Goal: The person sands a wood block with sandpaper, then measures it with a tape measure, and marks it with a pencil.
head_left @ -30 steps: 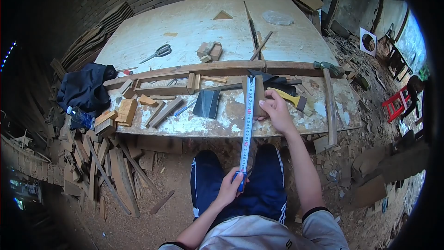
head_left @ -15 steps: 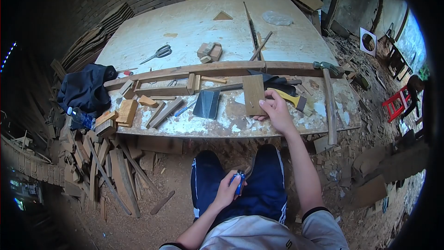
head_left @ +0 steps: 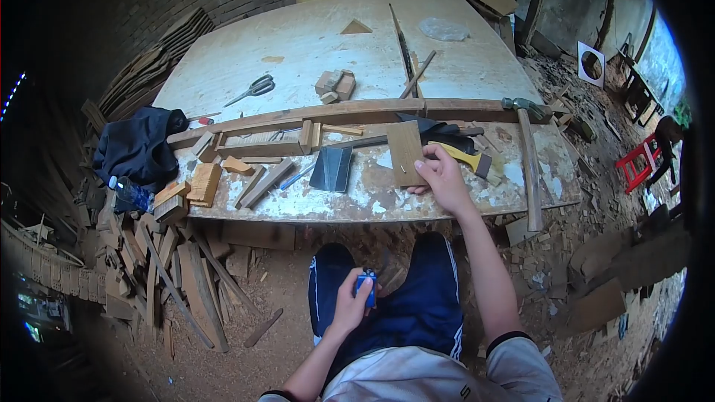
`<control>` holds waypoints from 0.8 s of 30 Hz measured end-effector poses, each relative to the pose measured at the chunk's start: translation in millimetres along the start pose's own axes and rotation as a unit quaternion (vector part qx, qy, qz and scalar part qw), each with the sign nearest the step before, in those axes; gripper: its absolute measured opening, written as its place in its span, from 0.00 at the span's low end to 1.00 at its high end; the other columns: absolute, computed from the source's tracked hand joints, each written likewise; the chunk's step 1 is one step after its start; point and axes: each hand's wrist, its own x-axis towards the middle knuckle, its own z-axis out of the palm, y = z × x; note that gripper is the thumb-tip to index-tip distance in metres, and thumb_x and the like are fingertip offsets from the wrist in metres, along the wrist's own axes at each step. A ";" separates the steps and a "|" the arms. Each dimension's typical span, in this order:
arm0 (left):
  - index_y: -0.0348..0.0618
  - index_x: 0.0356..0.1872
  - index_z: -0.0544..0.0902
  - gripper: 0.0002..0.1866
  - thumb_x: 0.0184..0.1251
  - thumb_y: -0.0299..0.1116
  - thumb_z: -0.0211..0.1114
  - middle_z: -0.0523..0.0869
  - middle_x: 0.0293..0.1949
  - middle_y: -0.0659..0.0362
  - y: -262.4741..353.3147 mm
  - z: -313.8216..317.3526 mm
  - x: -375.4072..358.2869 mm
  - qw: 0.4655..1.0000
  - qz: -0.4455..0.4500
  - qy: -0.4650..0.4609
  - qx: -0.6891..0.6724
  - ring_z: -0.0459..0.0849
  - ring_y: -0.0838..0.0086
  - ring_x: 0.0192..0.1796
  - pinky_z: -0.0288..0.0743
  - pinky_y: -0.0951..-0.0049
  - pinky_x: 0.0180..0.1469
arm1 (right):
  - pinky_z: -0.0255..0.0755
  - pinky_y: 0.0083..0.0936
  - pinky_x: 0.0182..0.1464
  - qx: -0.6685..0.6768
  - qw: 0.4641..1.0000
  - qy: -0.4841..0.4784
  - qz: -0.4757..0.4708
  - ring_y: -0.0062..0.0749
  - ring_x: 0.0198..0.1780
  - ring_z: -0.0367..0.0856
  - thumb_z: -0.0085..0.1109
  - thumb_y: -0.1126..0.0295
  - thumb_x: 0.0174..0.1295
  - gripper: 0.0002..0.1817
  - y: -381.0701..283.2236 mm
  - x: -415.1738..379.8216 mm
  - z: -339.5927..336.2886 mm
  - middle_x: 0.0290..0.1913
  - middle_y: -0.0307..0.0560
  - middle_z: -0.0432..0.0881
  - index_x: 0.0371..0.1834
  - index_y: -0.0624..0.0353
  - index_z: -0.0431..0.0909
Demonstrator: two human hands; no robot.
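Over my lap, my left hand (head_left: 351, 304) closes around a small blue lighter-like object (head_left: 365, 287) with a dark top, thumb lying along it. At the bench's front, my right hand (head_left: 444, 180) grips a flat brown wooden board (head_left: 405, 152) by its right edge. The board stands nearly upright, with a short pale mark on its lower face. Just right of those fingers lies a paintbrush with a yellow handle (head_left: 468, 157). A dark rectangular plate (head_left: 331, 169) rests left of the board, and a hammer (head_left: 530, 167) lies farther right.
Wood blocks (head_left: 203, 184), a plastic bottle (head_left: 128, 192) and dark cloth (head_left: 141, 145) crowd the bench's left end. Beyond a long wooden rail (head_left: 350, 112) lie scissors (head_left: 255, 88) and a wooden piece (head_left: 337, 85). Scrap wood (head_left: 201, 294) is piled on the floor at left.
My left hand has moved a little left and up with the blue object, which has turned more upright. The board in my right hand has tilted slightly; that hand has barely moved.
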 end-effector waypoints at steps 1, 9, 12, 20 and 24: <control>0.44 0.64 0.82 0.17 0.93 0.46 0.65 0.93 0.42 0.60 8.0 -4.7 3.8 1.000 0.009 0.005 0.010 0.86 0.81 0.29 0.73 0.80 0.24 | 0.90 0.23 0.39 -0.001 1.000 0.000 0.000 0.34 0.39 0.97 0.58 0.68 0.90 0.17 -0.8 -0.6 0.4 0.48 0.58 0.95 0.72 0.63 0.69; 0.40 0.69 0.78 0.24 0.88 0.47 0.70 0.92 0.48 0.50 96.5 -37.7 46.6 0.993 0.120 0.021 0.001 0.89 0.74 0.30 0.76 0.77 0.22 | 0.89 0.23 0.37 -0.010 1.000 -0.001 -0.004 0.36 0.38 0.98 0.59 0.68 0.90 0.16 -0.9 0.0 -1.1 0.49 0.58 0.95 0.71 0.63 0.69; 0.40 0.67 0.78 0.24 0.85 0.45 0.74 0.92 0.48 0.53 123.2 -53.5 66.1 0.986 0.160 0.043 0.014 0.89 0.75 0.31 0.79 0.77 0.25 | 0.88 0.23 0.36 -0.011 1.000 0.000 -0.008 0.34 0.37 0.97 0.59 0.68 0.90 0.15 -1.1 -0.1 -1.4 0.49 0.57 0.96 0.68 0.63 0.69; 0.36 0.60 0.81 0.28 0.74 0.43 0.86 0.91 0.41 0.59 160.0 -99.6 136.5 0.901 0.242 0.208 0.294 0.90 0.77 0.40 0.86 0.70 0.43 | 0.88 0.24 0.36 -0.011 1.000 0.001 -0.013 0.33 0.37 0.97 0.60 0.68 0.90 0.14 -0.7 0.7 -1.4 0.49 0.57 0.96 0.66 0.63 0.70; 0.35 0.59 0.85 0.25 0.74 0.40 0.85 0.93 0.41 0.53 167.6 -109.3 168.4 0.773 0.357 0.271 0.449 0.93 0.68 0.43 0.87 0.66 0.50 | 0.89 0.24 0.36 -0.010 1.000 0.002 -0.015 0.33 0.37 0.97 0.60 0.68 0.90 0.14 0.1 -0.3 -1.7 0.49 0.56 0.96 0.66 0.63 0.70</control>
